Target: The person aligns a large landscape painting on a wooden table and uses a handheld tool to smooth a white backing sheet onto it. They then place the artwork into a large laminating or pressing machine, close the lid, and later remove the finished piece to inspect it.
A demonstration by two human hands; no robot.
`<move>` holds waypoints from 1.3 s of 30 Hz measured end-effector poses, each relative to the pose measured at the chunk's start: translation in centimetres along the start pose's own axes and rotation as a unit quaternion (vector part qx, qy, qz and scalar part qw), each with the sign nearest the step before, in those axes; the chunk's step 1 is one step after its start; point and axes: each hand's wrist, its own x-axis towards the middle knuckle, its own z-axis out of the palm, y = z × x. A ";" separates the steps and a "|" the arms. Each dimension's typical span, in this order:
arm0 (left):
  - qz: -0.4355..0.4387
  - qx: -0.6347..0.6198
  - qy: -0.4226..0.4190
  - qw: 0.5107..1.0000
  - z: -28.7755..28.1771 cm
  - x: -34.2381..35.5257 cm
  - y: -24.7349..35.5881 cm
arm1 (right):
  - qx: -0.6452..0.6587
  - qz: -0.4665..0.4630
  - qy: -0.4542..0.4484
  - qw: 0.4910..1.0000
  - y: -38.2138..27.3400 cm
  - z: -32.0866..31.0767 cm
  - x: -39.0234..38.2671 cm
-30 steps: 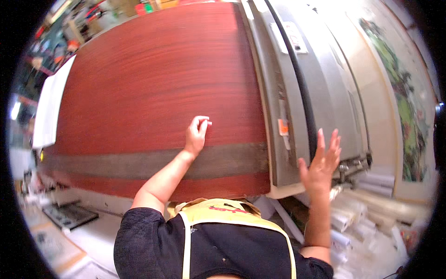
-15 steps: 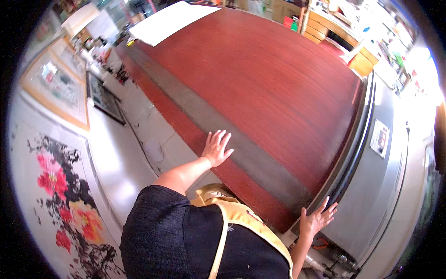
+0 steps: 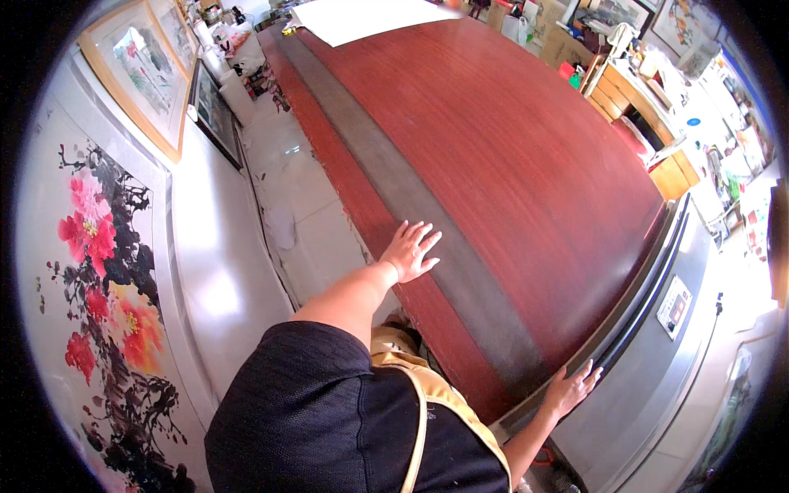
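Head view: red wood-grain table (image 3: 518,156) extends under and beyond the fingers of your left hand (image 3: 407,253). Grey flat-topped machine (image 3: 637,398) lies alongside, by the fingers of your right hand (image 3: 569,389). Dark strip (image 3: 390,168) runs beneath your left fingertips; white sheet (image 3: 370,18) lies well beyond them. Both sets of fingers extended and spread; firm contact: cannot tell.

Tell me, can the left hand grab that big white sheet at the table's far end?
Probably not from here: a long stretch of reddish tabletop lies between the left hand and the white sheet. Nothing seems to block it; it's just far.
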 end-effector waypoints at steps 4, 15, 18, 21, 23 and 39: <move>0.009 -0.003 0.016 1.000 0.1 -0.2 0.5 | -0.020 -0.003 -0.011 1.000 -0.2 -0.4 -0.4; 0.034 -0.012 0.090 0.995 1.2 0.0 1.1 | -0.037 0.028 -0.066 0.997 -0.2 -1.0 0.8; 0.041 0.000 0.077 0.996 2.1 0.7 1.5 | -0.051 0.030 -0.061 0.996 0.8 -0.7 0.6; 0.039 0.004 0.073 0.997 2.4 0.8 1.7 | -0.051 0.023 -0.047 0.997 1.3 -0.4 0.2; 0.036 -0.006 0.073 0.997 2.2 0.7 1.7 | -0.039 0.025 -0.048 0.998 1.5 -0.1 -0.1; 0.033 0.006 0.090 0.995 2.6 0.7 1.6 | -0.012 0.017 -0.035 0.999 1.6 0.3 -0.1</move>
